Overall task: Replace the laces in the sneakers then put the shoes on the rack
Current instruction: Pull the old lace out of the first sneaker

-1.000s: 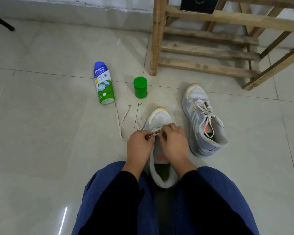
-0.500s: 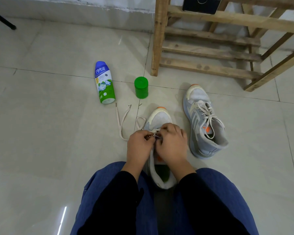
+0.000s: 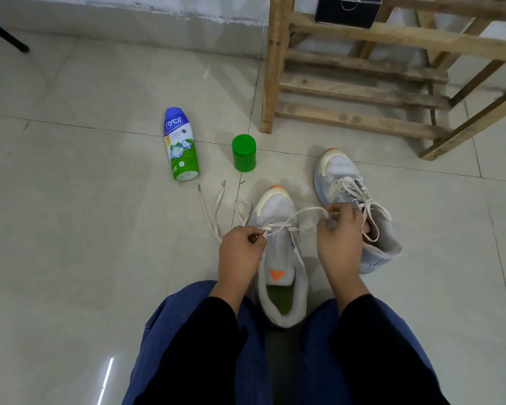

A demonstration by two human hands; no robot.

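Observation:
A grey-white sneaker [image 3: 278, 258] with an orange toe tip stands on the floor between my knees, toe pointing away. A pale lace [image 3: 301, 214] runs through its lower eyelets. My left hand [image 3: 241, 252] pinches the lace at the shoe's left side. My right hand [image 3: 341, 232] pinches the lace's other part and holds it out to the right in an arc. The lace's loose ends [image 3: 214, 206] trail on the floor to the left. A second, laced sneaker [image 3: 342, 176] stands to the right, partly hidden by my right hand. The wooden rack [image 3: 360, 92] stands behind.
A blue-green powder bottle [image 3: 181, 144] lies on the tiles at the left, and a green cap [image 3: 244, 153] stands beside it. A dark box [image 3: 346, 8] sits on the rack's upper shelf. A black leg [image 3: 3, 33] crosses the far left corner.
My hands were together over the shoe's eyelets. My right hand has moved out to the right, drawing a length of lace through; my left hand has shifted slightly left.

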